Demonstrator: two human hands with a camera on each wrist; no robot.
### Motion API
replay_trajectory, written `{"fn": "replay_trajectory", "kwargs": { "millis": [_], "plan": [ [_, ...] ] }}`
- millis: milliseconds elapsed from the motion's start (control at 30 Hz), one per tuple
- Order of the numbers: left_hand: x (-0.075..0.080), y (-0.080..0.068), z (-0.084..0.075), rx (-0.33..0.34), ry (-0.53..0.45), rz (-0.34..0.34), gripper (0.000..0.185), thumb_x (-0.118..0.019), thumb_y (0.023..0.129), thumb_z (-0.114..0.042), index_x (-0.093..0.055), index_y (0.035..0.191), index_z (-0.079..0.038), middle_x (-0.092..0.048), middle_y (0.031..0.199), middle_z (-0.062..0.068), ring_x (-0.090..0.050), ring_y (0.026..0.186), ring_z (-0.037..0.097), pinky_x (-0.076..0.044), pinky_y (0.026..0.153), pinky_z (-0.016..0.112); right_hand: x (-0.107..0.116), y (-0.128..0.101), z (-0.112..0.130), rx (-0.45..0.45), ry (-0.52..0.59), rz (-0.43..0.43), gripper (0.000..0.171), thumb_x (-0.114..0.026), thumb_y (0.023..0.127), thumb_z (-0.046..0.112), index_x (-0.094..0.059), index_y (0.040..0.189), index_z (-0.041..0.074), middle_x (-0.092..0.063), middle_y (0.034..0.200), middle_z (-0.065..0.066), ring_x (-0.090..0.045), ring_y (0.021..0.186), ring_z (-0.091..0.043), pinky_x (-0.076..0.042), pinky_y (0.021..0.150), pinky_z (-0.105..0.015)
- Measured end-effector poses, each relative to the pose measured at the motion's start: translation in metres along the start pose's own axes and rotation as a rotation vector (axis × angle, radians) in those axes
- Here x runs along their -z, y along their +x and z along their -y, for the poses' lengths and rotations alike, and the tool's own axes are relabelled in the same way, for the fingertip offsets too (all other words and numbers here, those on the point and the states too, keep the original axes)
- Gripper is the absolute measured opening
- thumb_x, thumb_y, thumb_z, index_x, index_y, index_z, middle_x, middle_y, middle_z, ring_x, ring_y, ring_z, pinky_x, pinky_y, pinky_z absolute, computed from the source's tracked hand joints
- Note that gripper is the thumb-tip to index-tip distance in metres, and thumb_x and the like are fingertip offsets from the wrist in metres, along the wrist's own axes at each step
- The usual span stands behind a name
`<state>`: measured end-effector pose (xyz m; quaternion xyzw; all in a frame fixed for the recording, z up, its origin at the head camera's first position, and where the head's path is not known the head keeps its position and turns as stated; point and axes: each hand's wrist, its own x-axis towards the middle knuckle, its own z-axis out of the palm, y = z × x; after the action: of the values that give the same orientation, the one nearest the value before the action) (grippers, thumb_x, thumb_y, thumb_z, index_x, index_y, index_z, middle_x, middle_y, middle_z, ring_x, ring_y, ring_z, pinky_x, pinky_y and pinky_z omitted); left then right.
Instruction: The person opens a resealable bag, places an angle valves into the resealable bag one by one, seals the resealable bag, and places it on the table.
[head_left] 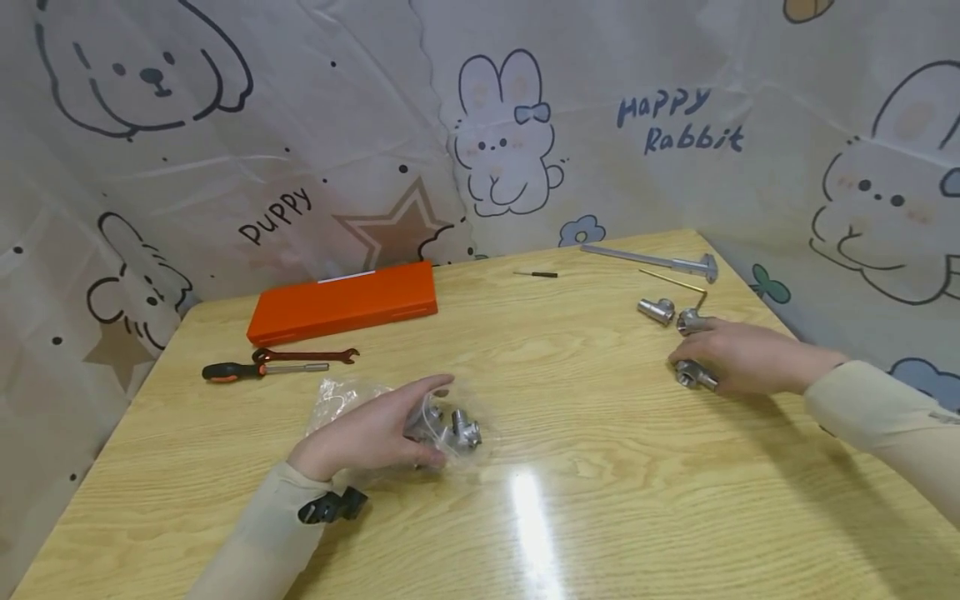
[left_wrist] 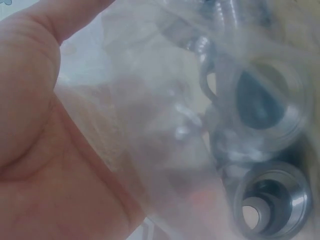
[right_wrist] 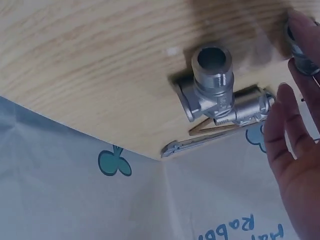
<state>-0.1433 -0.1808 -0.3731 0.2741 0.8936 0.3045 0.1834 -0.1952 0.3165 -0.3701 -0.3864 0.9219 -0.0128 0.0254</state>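
Note:
My left hand (head_left: pixel 375 429), thumb and index finger spread wide, touches a clear plastic bag (head_left: pixel 337 404) on the table. Inside that bag lie metal tee fittings (head_left: pixel 465 429), whose round openings fill the right of the left wrist view. Over at the right, my right hand (head_left: pixel 735 354) pinches another metal tee fitting (head_left: pixel 693 375) between thumb and fingers, low over the table. Just beyond it are two more tee fittings, one lying (head_left: pixel 657 311) and one upright (right_wrist: pixel 212 82), the latter partly covered by the hand in the head view.
Behind the fittings lie a brass-coloured hex key (head_left: pixel 671 281) and a caliper (head_left: pixel 652 259). A small black-handled screwdriver (head_left: pixel 536 274) rests at the back. To the left are an orange case (head_left: pixel 345 304), a red-brown wrench (head_left: pixel 307 357) and a black-and-orange screwdriver (head_left: pixel 232 371). Printed cloth (head_left: pixel 337 125) hangs behind the table.

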Motion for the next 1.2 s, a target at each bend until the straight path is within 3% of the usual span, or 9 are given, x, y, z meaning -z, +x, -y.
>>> {"fn": "replay_trajectory", "kwargs": {
  "millis": [167,267,467,667,900,1033,1133,1200],
  "plan": [
    [0.000,0.000,-0.001,0.003,0.007,-0.001,0.102,-0.087,0.075,-0.036,-0.027,0.157,-0.023,-0.041,0.153,0.002,-0.037,0.139,0.023,-0.032,0.112,0.048,-0.002,0.005,0.009,-0.103,0.105,0.003,0.054,-0.091,0.067,0.021,-0.071,0.115,0.007,-0.069,0.112,-0.002,-0.060,0.109,-0.032,-0.050,0.091,-0.051],
    [0.000,0.000,-0.002,0.008,0.012,-0.001,0.102,-0.087,0.075,-0.036,-0.028,0.157,-0.023,-0.041,0.152,0.002,-0.037,0.138,0.023,-0.033,0.112,0.048,0.002,0.012,0.026,-0.125,0.191,-0.060,0.054,-0.090,0.072,0.028,-0.070,0.117,0.006,-0.067,0.113,-0.003,-0.061,0.103,-0.027,-0.053,0.084,-0.046],
    [0.001,0.000,-0.003,0.010,0.025,-0.007,0.102,-0.087,0.075,-0.036,-0.028,0.157,-0.022,-0.042,0.152,0.002,-0.038,0.138,0.023,-0.033,0.112,0.048,0.014,0.045,0.079,-0.095,0.386,-0.195,0.056,-0.087,0.077,0.021,-0.066,0.126,0.006,-0.063,0.114,-0.002,-0.062,0.096,-0.022,-0.056,0.078,-0.036],
    [0.001,0.000,-0.002,0.013,0.014,-0.003,0.102,-0.087,0.076,-0.037,-0.028,0.157,-0.022,-0.042,0.152,0.001,-0.037,0.139,0.023,-0.033,0.111,0.049,0.014,0.089,0.140,0.000,0.547,-0.197,0.059,-0.086,0.078,0.026,-0.064,0.128,0.005,-0.066,0.109,0.002,-0.063,0.090,-0.015,-0.054,0.071,-0.026],
    [0.001,0.000,-0.001,0.002,0.021,-0.009,0.101,-0.087,0.075,-0.040,-0.029,0.157,-0.022,-0.042,0.152,0.001,-0.041,0.136,0.023,-0.036,0.109,0.050,0.000,0.136,0.196,0.105,0.517,-0.192,0.059,-0.086,0.077,0.029,-0.066,0.126,0.001,-0.068,0.106,-0.003,-0.057,0.069,-0.008,-0.048,0.060,-0.021],
    [0.001,0.000,0.000,-0.008,0.008,-0.004,0.102,-0.086,0.076,-0.041,-0.029,0.157,-0.019,-0.042,0.152,0.001,-0.045,0.132,0.021,-0.038,0.108,0.049,-0.008,0.157,0.218,0.089,0.449,-0.208,0.057,-0.086,0.077,0.031,-0.068,0.124,0.004,-0.070,0.103,-0.004,-0.062,0.074,-0.012,-0.051,0.066,-0.024],
    [0.002,-0.001,0.000,-0.019,0.006,-0.007,0.102,-0.085,0.076,-0.043,-0.028,0.157,-0.020,-0.044,0.150,0.000,-0.047,0.129,0.019,-0.040,0.106,0.047,-0.014,0.168,0.233,0.072,0.380,-0.235,0.043,-0.084,0.080,0.035,-0.071,0.113,0.010,-0.070,0.099,0.001,-0.063,0.082,-0.011,-0.053,0.071,-0.024],
    [0.002,-0.002,0.001,-0.032,0.003,-0.011,0.102,-0.085,0.075,-0.044,-0.028,0.157,-0.022,-0.046,0.148,-0.001,-0.049,0.127,0.017,-0.041,0.105,0.045,-0.017,0.174,0.241,0.066,0.333,-0.255,0.031,-0.082,0.082,0.035,-0.070,0.102,0.013,-0.069,0.093,0.003,-0.061,0.076,-0.009,-0.053,0.066,-0.024]
  ]
}}
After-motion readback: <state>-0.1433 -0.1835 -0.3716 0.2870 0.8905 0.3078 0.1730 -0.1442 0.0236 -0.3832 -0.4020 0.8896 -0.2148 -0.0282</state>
